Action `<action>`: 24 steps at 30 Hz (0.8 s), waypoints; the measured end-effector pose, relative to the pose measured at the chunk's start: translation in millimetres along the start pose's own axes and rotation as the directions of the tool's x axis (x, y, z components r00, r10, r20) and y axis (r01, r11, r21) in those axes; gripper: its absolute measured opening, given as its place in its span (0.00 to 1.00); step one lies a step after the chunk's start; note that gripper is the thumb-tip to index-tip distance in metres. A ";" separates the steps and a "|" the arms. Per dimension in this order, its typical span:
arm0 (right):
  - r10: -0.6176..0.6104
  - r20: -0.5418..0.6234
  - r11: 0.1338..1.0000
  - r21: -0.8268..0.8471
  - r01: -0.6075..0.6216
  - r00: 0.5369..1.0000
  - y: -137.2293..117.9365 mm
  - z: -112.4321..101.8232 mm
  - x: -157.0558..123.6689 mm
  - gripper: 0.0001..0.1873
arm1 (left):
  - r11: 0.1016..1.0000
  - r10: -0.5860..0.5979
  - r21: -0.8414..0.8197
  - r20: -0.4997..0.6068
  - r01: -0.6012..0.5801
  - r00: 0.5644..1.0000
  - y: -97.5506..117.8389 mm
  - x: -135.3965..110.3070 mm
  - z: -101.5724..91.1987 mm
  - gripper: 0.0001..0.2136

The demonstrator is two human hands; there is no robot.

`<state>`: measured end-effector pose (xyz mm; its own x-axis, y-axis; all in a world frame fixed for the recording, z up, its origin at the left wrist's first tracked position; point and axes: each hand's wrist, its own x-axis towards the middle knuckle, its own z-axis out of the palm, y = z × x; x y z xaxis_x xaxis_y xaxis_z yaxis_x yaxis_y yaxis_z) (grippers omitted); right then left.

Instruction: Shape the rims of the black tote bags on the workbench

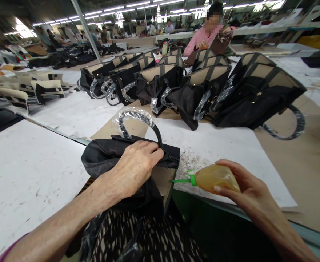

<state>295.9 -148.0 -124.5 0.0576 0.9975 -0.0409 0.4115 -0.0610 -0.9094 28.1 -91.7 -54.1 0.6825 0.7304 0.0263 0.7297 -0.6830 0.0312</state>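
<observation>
Black bag (100, 156) lies at table (26, 174) edge, left hand (134, 165) closed over its top, beside the handle (138, 116). Right hand (247, 189) grips amber bottle (217, 178), green nozzle (182, 180) just right of bag. Risk: hard squeeze, contents blot the fabric.

a handbag factory floor: rows of unfinished black bags (192, 87) on long worktables (67, 112), workers (203, 34) under strip lights (116, 8)

We work at a brown table (307, 160) spread with white paper, one sheet (26, 171) near left and another sheet (231, 145) right of centre. A row of black-and-beige handbags (192, 91) lies across the far side. One black handbag (105, 154) rests on the near edge.
</observation>
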 end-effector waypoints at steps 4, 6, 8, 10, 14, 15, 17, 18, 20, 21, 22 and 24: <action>-0.056 0.024 0.997 -0.047 0.057 0.998 15.3 2.9 7.6 0.27 | 1.000 -0.008 -0.002 -0.003 0.008 1.000 -0.3 -0.7 0.4 0.10; -0.080 0.010 0.992 -0.094 0.081 0.997 19.3 4.3 11.3 0.26 | 1.000 -0.008 -0.008 -0.010 0.008 1.000 -0.3 -0.9 0.2 0.11; -0.121 -0.018 0.981 -0.157 0.117 0.992 21.4 5.7 14.9 0.26 | 1.000 -0.005 -0.015 -0.016 0.005 1.000 -0.3 -0.6 -0.2 0.11; -0.190 -0.041 0.960 -0.218 0.177 0.981 23.4 7.3 18.0 0.24 | 1.000 -0.004 -0.018 -0.014 0.004 1.000 -0.7 0.1 -0.3 0.11; -0.279 -0.048 0.930 -0.262 0.258 0.959 30.9 11.0 21.0 0.22 | 1.000 0.001 -0.017 -0.014 -0.001 1.000 -1.8 1.3 -0.9 0.10; -0.292 -0.054 0.927 -0.260 0.269 0.955 32.9 11.9 21.0 0.22 | 1.000 0.002 -0.017 -0.013 -0.002 1.000 -2.0 1.5 -1.3 0.10; -0.316 -0.063 0.920 -0.264 0.290 0.947 35.7 13.7 20.5 0.21 | 1.000 -0.001 -0.021 -0.007 0.001 1.000 -2.1 1.6 -2.5 0.10; -0.326 -0.063 0.915 -0.272 0.298 0.943 36.3 14.3 20.2 0.21 | 1.000 -0.003 -0.025 -0.001 0.003 1.000 -2.0 1.6 -3.2 0.10; -0.336 -0.058 0.906 -0.293 0.306 0.940 36.3 15.2 19.6 0.20 | 0.999 -0.007 -0.035 0.005 0.007 1.000 -2.0 1.3 -4.3 0.10; -0.338 -0.057 0.903 -0.300 0.307 0.939 36.0 15.3 19.5 0.19 | 0.999 -0.008 -0.041 0.006 0.008 1.000 -2.0 1.2 -4.6 0.10; -0.341 -0.059 0.902 -0.302 0.309 0.938 35.8 15.5 19.6 0.19 | 0.999 -0.008 -0.047 0.005 0.008 1.000 -2.0 1.0 -4.8 0.10; -0.355 -0.062 0.897 -0.305 0.321 0.933 36.2 15.9 20.2 0.19 | 0.998 -0.007 -0.055 0.001 0.007 1.000 -2.3 0.8 -4.8 0.10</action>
<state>297.5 -129.5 -164.8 -0.0359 0.9498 0.3107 0.6647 0.2548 -0.7024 26.8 -89.5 -49.3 0.6776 0.7350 0.0250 0.7311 -0.6768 0.0860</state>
